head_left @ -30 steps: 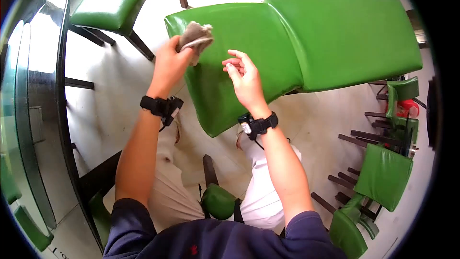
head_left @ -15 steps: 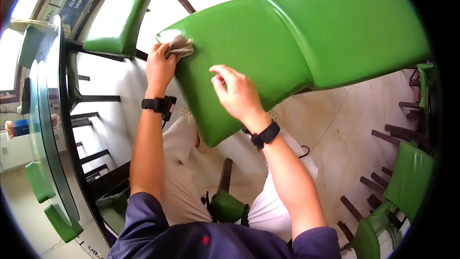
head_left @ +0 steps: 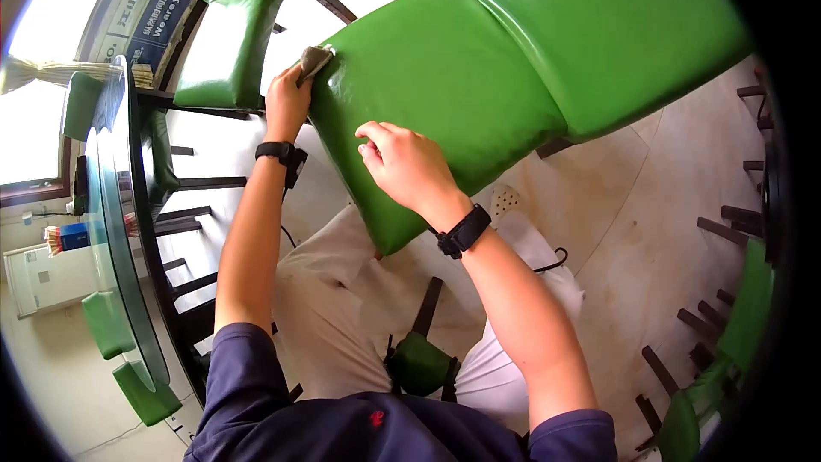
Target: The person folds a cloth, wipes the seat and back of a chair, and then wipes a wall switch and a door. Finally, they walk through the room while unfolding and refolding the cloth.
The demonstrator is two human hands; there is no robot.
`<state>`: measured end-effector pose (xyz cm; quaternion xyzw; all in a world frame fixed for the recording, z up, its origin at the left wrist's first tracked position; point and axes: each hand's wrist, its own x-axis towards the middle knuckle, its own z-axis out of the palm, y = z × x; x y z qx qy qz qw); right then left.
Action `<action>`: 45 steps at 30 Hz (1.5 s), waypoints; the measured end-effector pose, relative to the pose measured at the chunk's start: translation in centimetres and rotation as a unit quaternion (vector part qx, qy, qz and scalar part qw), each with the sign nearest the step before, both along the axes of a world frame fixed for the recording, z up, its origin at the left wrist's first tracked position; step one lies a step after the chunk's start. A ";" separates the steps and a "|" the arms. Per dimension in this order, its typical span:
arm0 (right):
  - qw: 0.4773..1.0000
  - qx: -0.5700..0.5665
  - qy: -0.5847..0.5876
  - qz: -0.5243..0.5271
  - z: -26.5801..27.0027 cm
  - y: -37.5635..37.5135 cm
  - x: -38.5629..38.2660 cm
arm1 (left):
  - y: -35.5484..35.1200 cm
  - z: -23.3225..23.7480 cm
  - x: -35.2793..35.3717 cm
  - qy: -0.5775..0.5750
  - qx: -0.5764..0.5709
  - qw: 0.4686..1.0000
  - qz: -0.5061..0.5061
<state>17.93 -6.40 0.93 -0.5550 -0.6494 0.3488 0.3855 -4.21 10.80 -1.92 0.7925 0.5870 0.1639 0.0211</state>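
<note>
Both hands worked at the green chair seat [head_left: 428, 85].
The left hand [head_left: 286, 103], arm outstretched, pinched a cloth [head_left: 313, 61] at the corner; the right hand [head_left: 402, 162] hovered, fingers loosely curled, holding nothing.

Glass table [head_left: 107, 205] left, second green chair [head_left: 227, 43] beyond.

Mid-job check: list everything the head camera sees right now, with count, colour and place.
nearest chair: one, green, centre, seat facing the person
cloth: one, grey-brown, at that seat's far left corner
second chair: one, green, upper left
table: one, glass with dark rim, left edge
chair backs: two, green, lower left by the table
far chairs: count unclear, green, right edge
floor: pale tiles, right of centre
wristbands: two, black, one per wrist
left hand: one, grips the cloth
right hand: one, fingertips on the seat, holding nothing
</note>
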 end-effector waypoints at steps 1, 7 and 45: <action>1.000 -0.001 0.001 0.001 0.1 -0.1 0.0 | 0.6 0.0 -0.1 0.042 -0.014 0.999 0.006; 1.000 -0.006 -0.011 0.014 -0.7 -0.7 0.4 | 3.3 -0.8 0.3 0.048 0.007 0.999 0.013; 0.989 0.079 0.035 -0.117 -1.4 1.4 4.5 | 2.1 -2.1 -1.3 -0.013 -0.057 0.995 0.086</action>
